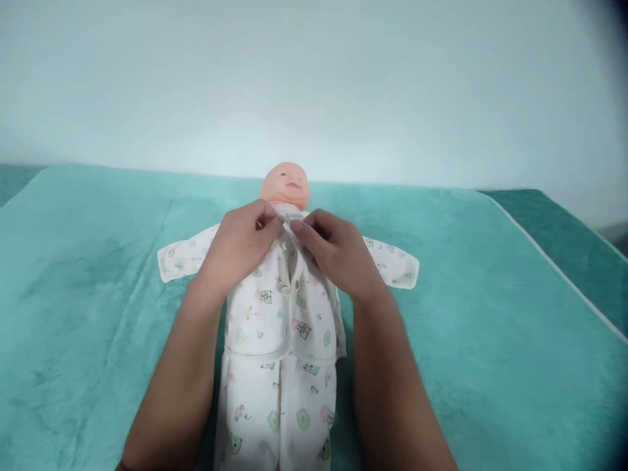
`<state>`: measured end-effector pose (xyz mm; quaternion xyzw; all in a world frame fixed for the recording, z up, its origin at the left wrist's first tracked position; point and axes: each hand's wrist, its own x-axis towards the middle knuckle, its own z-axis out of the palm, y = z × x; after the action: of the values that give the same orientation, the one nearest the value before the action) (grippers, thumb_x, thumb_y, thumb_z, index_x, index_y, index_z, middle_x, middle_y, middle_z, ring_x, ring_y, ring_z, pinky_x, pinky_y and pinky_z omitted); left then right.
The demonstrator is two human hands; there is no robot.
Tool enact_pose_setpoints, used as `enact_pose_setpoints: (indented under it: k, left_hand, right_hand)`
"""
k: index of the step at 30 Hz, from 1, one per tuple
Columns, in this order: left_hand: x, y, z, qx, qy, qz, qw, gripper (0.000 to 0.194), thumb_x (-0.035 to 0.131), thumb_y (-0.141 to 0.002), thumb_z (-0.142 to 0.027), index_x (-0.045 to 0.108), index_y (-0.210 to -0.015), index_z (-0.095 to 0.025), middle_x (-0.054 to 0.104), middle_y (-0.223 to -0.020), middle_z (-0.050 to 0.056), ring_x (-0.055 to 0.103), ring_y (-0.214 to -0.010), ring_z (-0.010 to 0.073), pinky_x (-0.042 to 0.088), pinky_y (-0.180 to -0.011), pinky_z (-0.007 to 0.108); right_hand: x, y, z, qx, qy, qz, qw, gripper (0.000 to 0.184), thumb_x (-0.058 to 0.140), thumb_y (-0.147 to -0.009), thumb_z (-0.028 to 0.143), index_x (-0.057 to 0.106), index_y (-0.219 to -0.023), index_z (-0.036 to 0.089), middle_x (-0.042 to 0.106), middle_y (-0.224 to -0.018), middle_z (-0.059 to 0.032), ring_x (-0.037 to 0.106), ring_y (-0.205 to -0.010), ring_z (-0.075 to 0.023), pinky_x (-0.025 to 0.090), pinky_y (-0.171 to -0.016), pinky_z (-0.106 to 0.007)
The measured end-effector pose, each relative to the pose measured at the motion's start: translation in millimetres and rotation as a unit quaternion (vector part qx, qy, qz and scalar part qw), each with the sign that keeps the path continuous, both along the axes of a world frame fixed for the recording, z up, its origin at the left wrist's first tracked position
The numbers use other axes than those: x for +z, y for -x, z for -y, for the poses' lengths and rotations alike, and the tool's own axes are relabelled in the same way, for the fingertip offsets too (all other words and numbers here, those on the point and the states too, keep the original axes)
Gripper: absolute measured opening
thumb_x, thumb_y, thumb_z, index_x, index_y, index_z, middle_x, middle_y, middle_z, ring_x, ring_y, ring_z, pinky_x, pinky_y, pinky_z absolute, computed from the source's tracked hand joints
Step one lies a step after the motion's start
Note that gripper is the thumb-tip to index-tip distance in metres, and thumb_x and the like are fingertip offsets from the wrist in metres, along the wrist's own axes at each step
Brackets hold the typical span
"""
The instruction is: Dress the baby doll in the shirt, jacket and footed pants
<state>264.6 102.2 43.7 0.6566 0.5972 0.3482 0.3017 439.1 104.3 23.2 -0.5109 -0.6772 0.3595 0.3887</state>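
A baby doll [287, 183] lies on its back, head toward the wall. It wears a white printed baby jacket [260, 320] and matching trousers [304, 412]. At the neckline my left hand [245, 239] pinches one front edge of the jacket. Close beside it, my right hand [336, 245] is closed on the other front edge, thumb toward the collar. Below the hands the jacket front parts in a narrow gap, with a button [285, 290] on the left edge. Both sleeves stretch out sideways, their upper parts hidden behind my hands.
A turquoise plush blanket [108, 261] spreads under the doll. A darker green cover [564, 229] shows beyond its pale edge on the right. The plain pale wall [314, 85] rises behind.
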Motion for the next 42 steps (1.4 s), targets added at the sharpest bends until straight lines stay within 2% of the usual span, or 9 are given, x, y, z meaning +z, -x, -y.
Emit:
enact_pose_setpoints:
  k: [4, 8, 12, 16, 23, 28, 33, 37, 42]
  left_hand:
    - [15.7, 14.7, 10.7, -0.089, 0.068, -0.074, 0.991, 0.024, 0.058, -0.09, -0.039, 0.067, -0.077, -0.021, 0.064, -0.073, -0.001, 0.051, -0.062, 0.0128, 0.035, -0.054, 0.027]
    - [17.3, 14.2, 12.1, -0.122, 0.061, -0.079, 0.988, 0.019, 0.059, -0.089, -0.035, 0.069, -0.08, -0.022, 0.067, -0.08, 0.0, 0.057, -0.07, 0.0138, 0.039, -0.059, 0.027]
    - [17.7, 11.4, 10.8, -0.126, 0.068, -0.065, 0.987, 0.019, 0.059, -0.089, -0.035, 0.066, -0.078, -0.021, 0.066, -0.078, -0.001, 0.055, -0.068, 0.0127, 0.039, -0.059, 0.026]
    - [18.4, 11.4, 9.8, -0.127, 0.097, -0.012, 0.987, 0.019, 0.06, -0.089, -0.037, 0.066, -0.081, -0.021, 0.063, -0.075, -0.001, 0.052, -0.063, 0.0111, 0.038, -0.054, 0.025]
    - [15.4, 8.2, 7.9, -0.117, 0.107, -0.025, 0.987, 0.021, 0.059, -0.088, -0.038, 0.065, -0.078, -0.021, 0.057, -0.07, -0.002, 0.046, -0.06, 0.01, 0.032, -0.052, 0.026]
    - [13.2, 6.1, 6.4, -0.119, 0.096, -0.036, 0.988, 0.021, 0.059, -0.088, -0.038, 0.064, -0.076, -0.021, 0.059, -0.071, -0.002, 0.047, -0.062, 0.0107, 0.033, -0.054, 0.026]
    - [11.9, 6.3, 4.1, -0.127, 0.093, -0.032, 0.987, 0.024, 0.06, -0.087, -0.039, 0.061, -0.072, -0.02, 0.059, -0.071, -0.001, 0.047, -0.061, 0.0113, 0.033, -0.054, 0.027]
    - [13.4, 10.0, 3.0, -0.15, 0.109, -0.023, 0.982, 0.023, 0.059, -0.087, -0.037, 0.063, -0.072, -0.02, 0.055, -0.068, -0.001, 0.043, -0.058, 0.0109, 0.03, -0.051, 0.026]
    - [14.6, 13.5, 2.7, -0.166, 0.126, -0.005, 0.978, 0.03, 0.059, -0.088, -0.043, 0.059, -0.069, -0.02, 0.048, -0.064, -0.001, 0.038, -0.057, 0.0099, 0.027, -0.05, 0.026]
  right_hand:
    - [19.0, -8.2, 13.1, 0.058, 0.033, 0.108, 0.992, 0.033, 0.07, -0.087, 0.043, 0.053, -0.07, 0.02, 0.056, -0.066, 0.0026, 0.044, -0.059, -0.0111, 0.031, -0.051, -0.027]
    - [21.0, -11.0, 12.4, 0.053, 0.063, 0.094, 0.992, 0.028, 0.064, -0.091, 0.037, 0.059, -0.07, 0.02, 0.056, -0.063, 0.0025, 0.044, -0.056, -0.0104, 0.031, -0.049, -0.026]
    - [14.2, -16.3, 4.4, 0.079, 0.129, -0.018, 0.988, 0.026, 0.064, -0.091, 0.038, 0.066, -0.074, 0.019, 0.062, -0.066, 0.0005, 0.055, -0.061, -0.0118, 0.041, -0.056, -0.025]
    - [3.6, -19.2, -1.8, 0.111, 0.143, -0.117, 0.977, 0.027, 0.069, -0.09, 0.04, 0.067, -0.074, 0.018, 0.059, -0.064, 0.0012, 0.055, -0.061, -0.0107, 0.043, -0.057, -0.023]
    - [-13.6, -18.5, -9.0, 0.139, 0.136, -0.175, 0.965, 0.027, 0.071, -0.091, 0.038, 0.066, -0.074, 0.018, 0.057, -0.06, 0.0028, 0.053, -0.056, -0.0085, 0.041, -0.052, -0.021]
    - [-20.2, -22.7, -12.2, 0.16, 0.163, -0.21, 0.951, 0.027, 0.071, -0.092, 0.043, 0.067, -0.081, 0.018, 0.06, -0.065, 0.0018, 0.057, -0.058, -0.01, 0.046, -0.053, -0.021]
    - [-18.9, -24.2, -12.8, 0.165, 0.173, -0.2, 0.95, 0.021, 0.073, -0.089, 0.038, 0.069, -0.096, 0.019, 0.061, -0.071, 0.0024, 0.056, -0.059, -0.0096, 0.048, -0.053, -0.022]
    - [-15.3, -23.0, -12.6, 0.173, 0.159, -0.168, 0.957, 0.022, 0.08, -0.081, 0.03, 0.065, -0.093, 0.019, 0.057, -0.071, 0.005, 0.049, -0.056, -0.0067, 0.04, -0.05, -0.021]
    - [-12.6, -19.8, -11.1, 0.19, 0.151, -0.128, 0.961, 0.021, 0.077, -0.084, 0.029, 0.061, -0.093, 0.02, 0.052, -0.057, 0.0086, 0.047, -0.052, -0.0075, 0.031, -0.05, -0.021]
